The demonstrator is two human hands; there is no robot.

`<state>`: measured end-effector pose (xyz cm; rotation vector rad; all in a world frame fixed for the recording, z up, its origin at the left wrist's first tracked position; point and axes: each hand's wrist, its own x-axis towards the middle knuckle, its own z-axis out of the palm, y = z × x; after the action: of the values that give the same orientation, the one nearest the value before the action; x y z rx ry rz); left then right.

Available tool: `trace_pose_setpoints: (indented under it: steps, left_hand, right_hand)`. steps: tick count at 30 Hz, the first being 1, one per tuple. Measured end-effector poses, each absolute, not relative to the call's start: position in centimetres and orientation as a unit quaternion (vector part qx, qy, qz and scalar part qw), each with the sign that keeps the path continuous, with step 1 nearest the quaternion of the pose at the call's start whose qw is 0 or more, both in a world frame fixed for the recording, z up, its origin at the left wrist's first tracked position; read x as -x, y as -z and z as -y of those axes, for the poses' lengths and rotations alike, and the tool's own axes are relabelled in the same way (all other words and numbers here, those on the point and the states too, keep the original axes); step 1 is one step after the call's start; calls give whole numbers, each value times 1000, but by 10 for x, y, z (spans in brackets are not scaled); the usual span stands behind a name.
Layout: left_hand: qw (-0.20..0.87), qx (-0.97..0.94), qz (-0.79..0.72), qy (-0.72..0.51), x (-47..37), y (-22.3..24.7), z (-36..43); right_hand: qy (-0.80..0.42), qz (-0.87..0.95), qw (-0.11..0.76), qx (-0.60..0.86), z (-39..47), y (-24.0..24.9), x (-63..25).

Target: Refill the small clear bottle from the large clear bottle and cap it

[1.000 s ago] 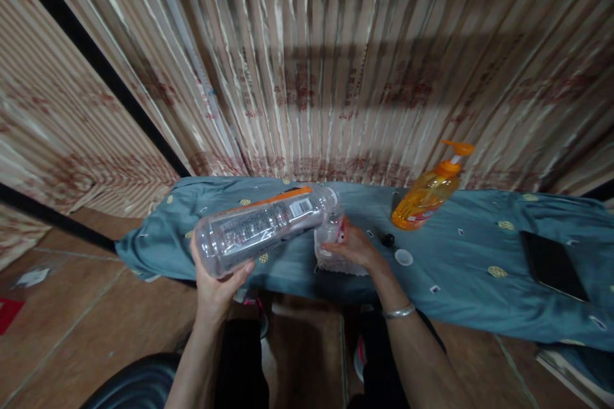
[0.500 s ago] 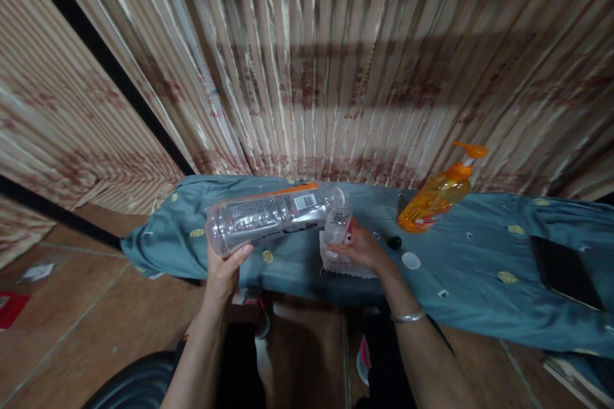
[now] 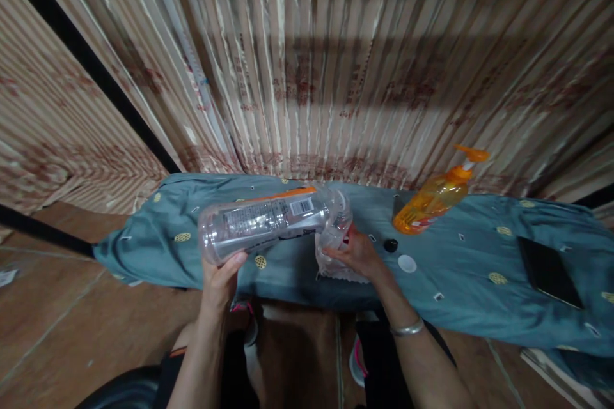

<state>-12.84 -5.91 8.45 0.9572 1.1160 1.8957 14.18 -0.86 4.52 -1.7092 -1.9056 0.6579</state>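
A large clear plastic bottle point(image 3: 268, 220) with a silver and orange label lies almost level in the air, its neck to the right. My left hand point(image 3: 221, 275) grips it near its base. My right hand point(image 3: 357, 252) is wrapped round a small clear bottle point(image 3: 338, 223), whose top meets the big bottle's neck. Whether liquid passes between them is too small to tell. Under my right hand a crumpled clear wrapper point(image 3: 343, 270) lies on the teal cloth. To the right of that hand are a small black cap point(image 3: 391, 245) and a white disc point(image 3: 407, 263).
An orange pump bottle point(image 3: 432, 201) stands on the teal-covered bench point(image 3: 460, 249), with a dark phone-like slab point(image 3: 549, 271) farther right. A striped curtain point(image 3: 311, 77) hangs behind, and a black pole point(image 3: 96, 64) slants down at the left.
The view has shifted slightly. The big bottle's neck sits a little lower and closer over the small bottle's top. Both hands keep their holds.
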Motion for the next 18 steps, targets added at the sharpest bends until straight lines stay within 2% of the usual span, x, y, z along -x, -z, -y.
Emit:
trace_pose_setpoints:
  steps: [5,18]
  left_hand:
    - [392,-343,-434,-735,129,-82,59]
    - [359,-391,-451,-718,147,-98,42]
  right_hand:
    - [-236,683,245,647,10,-43,-137]
    - [-199,682,246,659,11,-41,-133]
